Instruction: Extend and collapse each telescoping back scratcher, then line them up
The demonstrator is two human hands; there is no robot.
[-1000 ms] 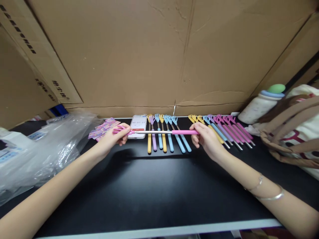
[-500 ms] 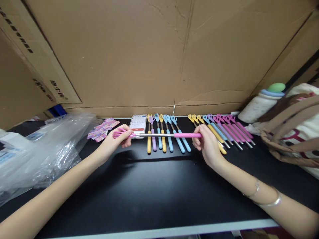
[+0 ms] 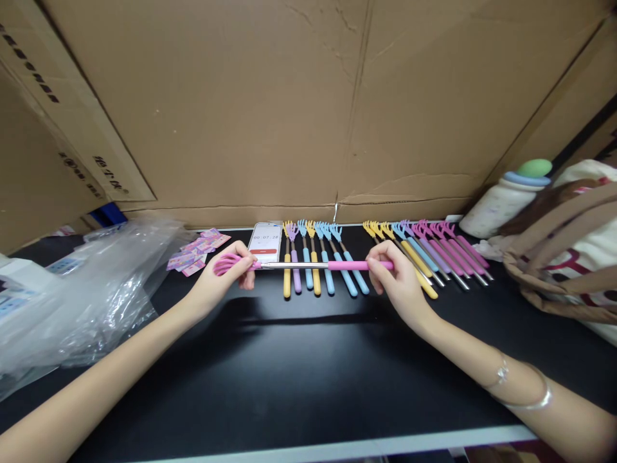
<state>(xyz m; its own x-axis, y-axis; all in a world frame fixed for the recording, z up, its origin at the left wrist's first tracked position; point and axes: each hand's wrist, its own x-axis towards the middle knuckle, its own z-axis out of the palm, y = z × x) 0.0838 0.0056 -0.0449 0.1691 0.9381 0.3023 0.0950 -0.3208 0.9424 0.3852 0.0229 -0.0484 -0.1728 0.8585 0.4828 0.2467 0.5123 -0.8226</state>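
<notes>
Both hands hold one pink telescopic back scratcher (image 3: 308, 265) level above the black table (image 3: 299, 373). My left hand (image 3: 219, 280) is closed round its pink claw end. My right hand (image 3: 398, 283) pinches its pink handle end. The metal rod between them is drawn out. Beneath it lies a row of several scratchers (image 3: 321, 260) in yellow, purple and blue, with a white phone (image 3: 266, 241) showing a timer to their left. A second row (image 3: 429, 247) of yellow, blue, purple and pink ones lies just right of my right hand.
Crumpled clear plastic bags (image 3: 81, 289) cover the left side, with small pink cards (image 3: 193, 252) beside them. Cardboard sheets (image 3: 270, 103) wall the back and sides. A white bottle with a green cap (image 3: 506, 196) and a beige tote bag (image 3: 573, 251) stand at the right.
The scratcher and both hands have sunk slightly toward me. The left hand's grip has shifted further over the claw, and the phone's timer has counted up.
</notes>
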